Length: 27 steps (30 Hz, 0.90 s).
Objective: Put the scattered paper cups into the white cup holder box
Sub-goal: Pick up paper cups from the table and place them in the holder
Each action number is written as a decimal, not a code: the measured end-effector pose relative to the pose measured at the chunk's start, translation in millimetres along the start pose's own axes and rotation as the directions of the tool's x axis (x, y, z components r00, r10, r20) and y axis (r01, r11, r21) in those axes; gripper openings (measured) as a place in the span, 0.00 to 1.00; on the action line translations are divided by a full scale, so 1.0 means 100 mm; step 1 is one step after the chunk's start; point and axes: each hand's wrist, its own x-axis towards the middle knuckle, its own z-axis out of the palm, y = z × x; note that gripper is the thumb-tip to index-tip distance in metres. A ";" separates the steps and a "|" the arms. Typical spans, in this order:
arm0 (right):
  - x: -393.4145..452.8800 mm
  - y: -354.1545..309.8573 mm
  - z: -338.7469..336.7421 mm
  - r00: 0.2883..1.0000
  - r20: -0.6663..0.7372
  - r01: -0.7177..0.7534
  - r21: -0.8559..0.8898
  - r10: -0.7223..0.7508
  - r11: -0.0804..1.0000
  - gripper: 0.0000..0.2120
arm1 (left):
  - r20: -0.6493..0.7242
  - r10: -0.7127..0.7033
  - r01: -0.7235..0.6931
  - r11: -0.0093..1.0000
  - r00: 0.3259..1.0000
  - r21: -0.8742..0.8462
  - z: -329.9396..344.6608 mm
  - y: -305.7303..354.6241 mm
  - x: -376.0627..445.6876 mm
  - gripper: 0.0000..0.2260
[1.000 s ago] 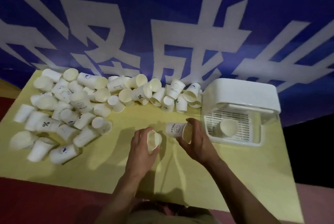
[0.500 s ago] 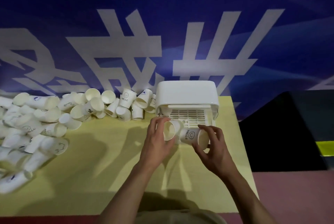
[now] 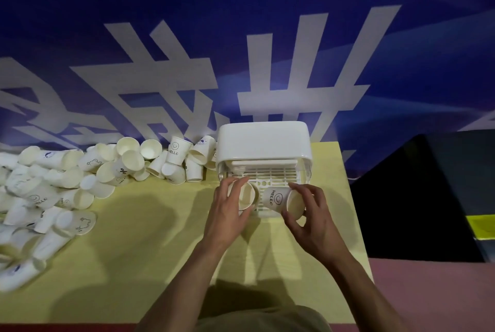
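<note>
Holding one paper cup (image 3: 246, 195) in my left grip (image 3: 227, 208) and a HELLO cup (image 3: 281, 199) in my right grip (image 3: 308, 213), mouths toward me, bases aimed into the white cup holder box (image 3: 263, 141) for loading.

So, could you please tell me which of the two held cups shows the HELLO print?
The cup in the right hand, the HELLO cup; the left hand's cup shows none.

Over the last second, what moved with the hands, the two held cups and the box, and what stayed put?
Both hands carried their cups from mid-table rightward to the box. The left hand now holds its cup at the box's slatted tray, and the right hand holds the HELLO cup sideways beside it. Neither cup was let go. The pile and the box stayed put.
</note>
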 end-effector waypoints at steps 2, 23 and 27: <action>0.02 0.00 0.00 1.000 0.006 0.002 0.013 -0.002 1.000 0.27 | 0.016 -0.022 0.021 1.000 1.000 0.017 0.05 -0.02 0.03 0.33; 0.45 -0.14 0.53 0.961 0.208 0.219 -0.156 -0.185 0.963 0.33 | 0.188 -0.147 0.167 0.981 0.971 -0.094 0.28 -0.30 0.08 0.37; 0.60 -0.06 0.75 0.952 0.280 0.209 -0.297 -0.124 0.932 0.31 | 0.217 -0.169 0.202 0.970 0.961 -0.138 0.27 -0.30 0.08 0.36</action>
